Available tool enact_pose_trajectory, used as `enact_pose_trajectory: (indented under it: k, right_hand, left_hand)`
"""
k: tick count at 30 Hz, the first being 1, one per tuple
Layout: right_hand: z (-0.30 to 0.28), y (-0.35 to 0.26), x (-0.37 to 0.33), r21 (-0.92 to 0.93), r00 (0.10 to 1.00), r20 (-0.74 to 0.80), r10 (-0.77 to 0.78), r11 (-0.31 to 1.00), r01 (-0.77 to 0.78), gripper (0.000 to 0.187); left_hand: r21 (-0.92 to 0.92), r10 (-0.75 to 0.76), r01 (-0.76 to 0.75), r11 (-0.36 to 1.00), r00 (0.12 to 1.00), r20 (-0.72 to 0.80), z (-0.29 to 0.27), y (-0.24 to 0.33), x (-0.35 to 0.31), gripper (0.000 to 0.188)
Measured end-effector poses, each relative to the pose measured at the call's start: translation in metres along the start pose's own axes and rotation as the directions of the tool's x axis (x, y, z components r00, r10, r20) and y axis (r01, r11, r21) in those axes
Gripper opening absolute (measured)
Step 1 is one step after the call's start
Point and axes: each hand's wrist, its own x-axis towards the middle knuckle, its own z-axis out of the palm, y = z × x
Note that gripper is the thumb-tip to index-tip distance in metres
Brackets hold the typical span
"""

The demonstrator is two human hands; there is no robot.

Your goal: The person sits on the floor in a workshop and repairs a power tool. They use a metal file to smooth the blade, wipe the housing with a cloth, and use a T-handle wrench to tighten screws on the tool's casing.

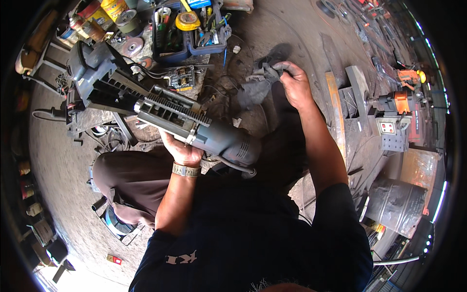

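My left hand (181, 149) cradles a dark power-drill motor unit (224, 138) from below, fingers wrapped round its metal side. A long toothed rack (172, 108) runs along the unit's upper face, and a cable comes off its rear end near my lap. Out to the right, my right hand (296, 86) pinches a dirty grey rag (255, 92), which hangs below and left of the fingers. Beyond the unit's front end stands a dark drill stand housing (104, 73) with a slotted channel; the two overlap in view, so I cannot tell whether they touch.
At the far side is a toolbox (187, 48) holding pliers, screwdrivers and a yellow tape measure (188, 21). Cans (114, 9) stand at the far left. Loose wires and a small circuit board (184, 77) lie near the stand. A metal drum (396, 204) and steel pieces are at right.
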Motion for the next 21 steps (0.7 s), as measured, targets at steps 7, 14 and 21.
enact_pose_trajectory:
  k: [7,14,21]
  right_hand:
    - [0.045,-0.007,-0.002,0.143,0.993,-0.063,0.100,0.986,-0.090,0.025]
    - [0.078,-0.015,0.012,0.451,0.937,-0.154,0.313,0.866,-0.215,0.026]
    - [0.106,-0.021,0.023,0.690,0.816,-0.069,0.574,0.618,-0.377,0.035]
  left_hand:
    - [-0.059,-0.058,0.058,0.997,0.998,0.000,0.002,-0.001,0.001,0.069]
    - [-0.146,-0.111,0.120,0.982,0.992,0.067,-0.005,-0.004,0.004,0.068]
    - [-0.161,-0.195,0.205,0.966,0.978,0.072,-0.005,-0.005,0.005,0.068]
